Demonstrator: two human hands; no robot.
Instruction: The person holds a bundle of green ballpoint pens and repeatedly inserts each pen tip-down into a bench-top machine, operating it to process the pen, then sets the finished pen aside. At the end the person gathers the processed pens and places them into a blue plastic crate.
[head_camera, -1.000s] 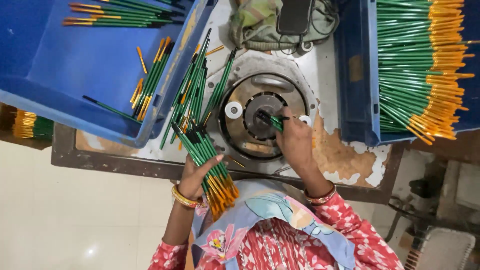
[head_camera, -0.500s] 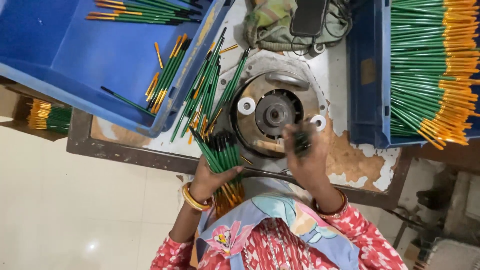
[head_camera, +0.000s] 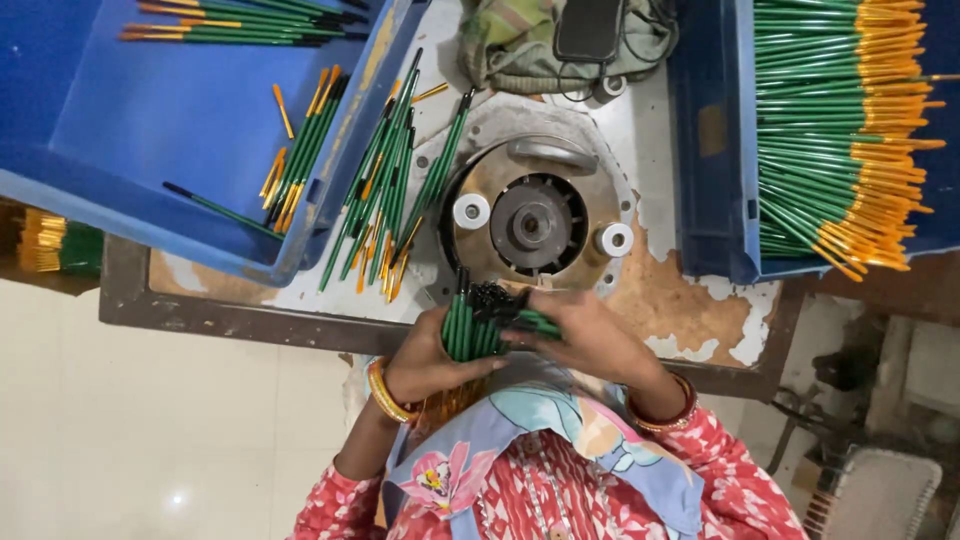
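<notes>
Head view: left hand (head_camera: 428, 362) and right hand (head_camera: 588, 338) fingers clenched round green pencil bundle (head_camera: 472, 322), blue bins (head_camera: 190, 120) flanking

Worn white surface (head_camera: 640, 130), paint flaked to brown (head_camera: 650, 300) near front edge, dark frame (head_camera: 230, 320) around. At centre, round metal machine (head_camera: 535, 220) with two white rollers (head_camera: 471, 211). Left, blue bin (head_camera: 150, 130) overhanging edge, few green pencils inside. Beside it, loose green pencils (head_camera: 385, 190) fanned on surface, tips toward machine. Right, second blue bin (head_camera: 715, 150) packed with pencils. At back, crumpled cloth (head_camera: 510, 40) with dark phone (head_camera: 590, 28) and cable.
</notes>
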